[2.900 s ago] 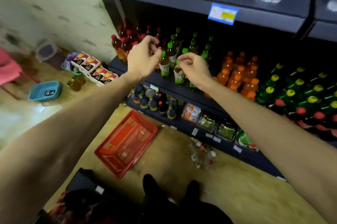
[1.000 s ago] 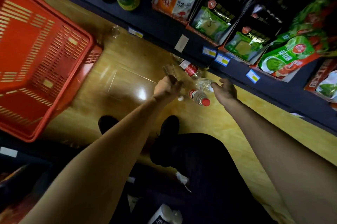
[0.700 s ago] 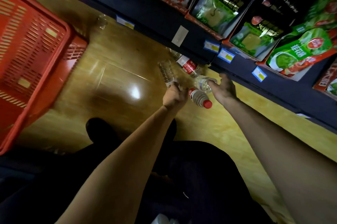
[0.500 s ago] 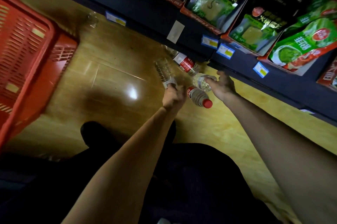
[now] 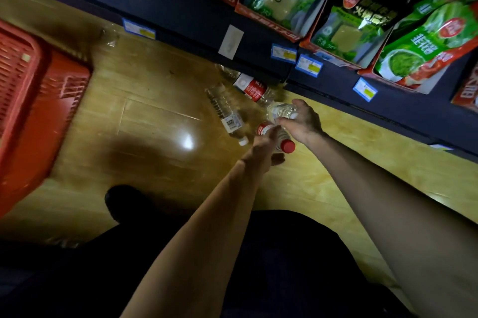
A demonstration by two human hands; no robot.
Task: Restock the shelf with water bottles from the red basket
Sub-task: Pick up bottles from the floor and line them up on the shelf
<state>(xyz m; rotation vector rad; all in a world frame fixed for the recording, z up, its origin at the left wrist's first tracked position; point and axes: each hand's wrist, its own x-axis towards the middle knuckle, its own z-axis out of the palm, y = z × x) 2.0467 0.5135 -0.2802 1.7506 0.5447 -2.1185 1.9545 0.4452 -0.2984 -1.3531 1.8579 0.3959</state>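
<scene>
Red basket (image 5: 31, 100): cut off by the left edge, far left of the left hand (image 5: 263, 146).
Left hand's fingers: hidden behind the red-capped bottle (image 5: 280, 143).

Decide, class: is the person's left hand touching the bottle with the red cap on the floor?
Touching. The head view shows the left hand lying over the red-capped bottle, its fingers wrapped round the body, with only the cap and a bit of label showing.
</scene>
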